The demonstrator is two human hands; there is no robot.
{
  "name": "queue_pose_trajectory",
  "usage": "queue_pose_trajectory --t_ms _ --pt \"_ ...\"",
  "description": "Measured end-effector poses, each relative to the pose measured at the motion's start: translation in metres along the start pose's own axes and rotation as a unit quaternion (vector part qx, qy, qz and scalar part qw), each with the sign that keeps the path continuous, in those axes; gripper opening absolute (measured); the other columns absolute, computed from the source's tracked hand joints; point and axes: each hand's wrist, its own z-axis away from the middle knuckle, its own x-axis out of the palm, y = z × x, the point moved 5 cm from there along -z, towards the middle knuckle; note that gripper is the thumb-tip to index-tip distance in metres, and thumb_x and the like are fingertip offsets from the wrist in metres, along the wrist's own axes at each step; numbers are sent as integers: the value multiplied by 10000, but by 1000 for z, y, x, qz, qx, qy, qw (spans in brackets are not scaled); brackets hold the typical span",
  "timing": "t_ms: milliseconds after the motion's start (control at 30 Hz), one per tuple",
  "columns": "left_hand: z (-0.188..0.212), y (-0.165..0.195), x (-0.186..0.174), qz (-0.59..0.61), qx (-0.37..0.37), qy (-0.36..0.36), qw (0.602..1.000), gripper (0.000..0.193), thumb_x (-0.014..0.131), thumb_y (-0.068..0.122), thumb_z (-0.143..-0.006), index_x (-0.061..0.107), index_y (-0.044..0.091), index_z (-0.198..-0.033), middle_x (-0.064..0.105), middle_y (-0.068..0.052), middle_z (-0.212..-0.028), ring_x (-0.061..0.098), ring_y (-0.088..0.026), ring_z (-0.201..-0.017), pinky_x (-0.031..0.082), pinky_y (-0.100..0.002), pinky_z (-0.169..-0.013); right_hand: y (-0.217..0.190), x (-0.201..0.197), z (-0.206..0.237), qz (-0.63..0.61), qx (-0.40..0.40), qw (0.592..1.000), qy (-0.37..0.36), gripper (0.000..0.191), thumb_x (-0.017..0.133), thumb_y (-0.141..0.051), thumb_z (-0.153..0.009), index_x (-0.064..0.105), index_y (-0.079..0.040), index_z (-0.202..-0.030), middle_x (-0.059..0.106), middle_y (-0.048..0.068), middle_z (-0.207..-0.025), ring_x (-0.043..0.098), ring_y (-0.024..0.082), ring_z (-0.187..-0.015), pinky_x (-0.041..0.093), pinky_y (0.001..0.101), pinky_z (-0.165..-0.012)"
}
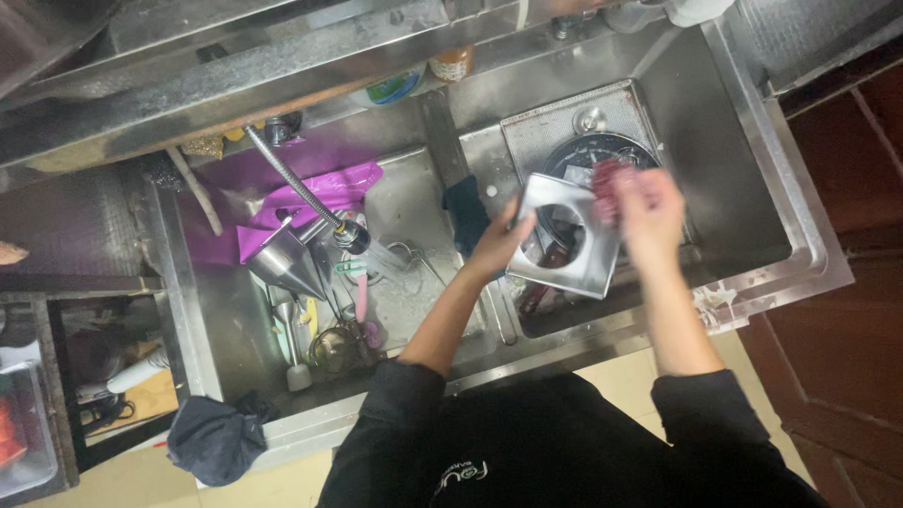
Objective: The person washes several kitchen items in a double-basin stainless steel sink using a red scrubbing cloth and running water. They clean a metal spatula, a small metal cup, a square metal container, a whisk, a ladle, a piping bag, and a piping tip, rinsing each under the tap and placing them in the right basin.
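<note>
metal funnel [285,259] under flexible faucet [306,196]; purple bag [320,188]; dark cloth [214,438].

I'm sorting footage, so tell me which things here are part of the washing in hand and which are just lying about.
In use:
left hand
right hand
square metal plate with round hole
reddish scrubber

Lying about:
metal funnel
purple bag
dark cloth on sink edge
pink-handled tool

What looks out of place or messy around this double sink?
Nothing looks damaged. The left hand holds a square steel plate with a round hole over the right basin while the right hand scrubs it. The left basin is cluttered with utensils, and a dark cloth lies crumpled on the front edge.
</note>
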Motion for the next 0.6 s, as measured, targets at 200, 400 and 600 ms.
queue_pose_trajectory --t_ms 200,400,600 --pt "27 23 15 -78 205 125 968 632 536 295 -1066 290 77 -1606 368 -158 -1633 340 -252 -1499 238 -361 -1239 -22 81 29 205 -226 950 -63 163 733 -34 -873 713 -9 -1032 686 153 -928 664 251 -737 536 354 -667" --pt "51 58 -10 -111 155 210 959 674 588 278 -1022 319 81 -1608 473 -180 -1470 478 -296 -1358 369 -375 -1161 -13 115 43 220 -232 909 -268 217 699 28 -775 707 -32 -983 657 150 -926 668 325 -810 536 377 -700" --pt "67 68 0 -176 183 270 929 652 595 264 -1042 312 79 -1601 469 -214 -1471 473 -341 -1357 361 -419 -1151 -17 126 28 212 -289 920 -161 244 720 -24 -781 703 -42 -1024 657 139 -938 677 333 -834 555 403 -722"
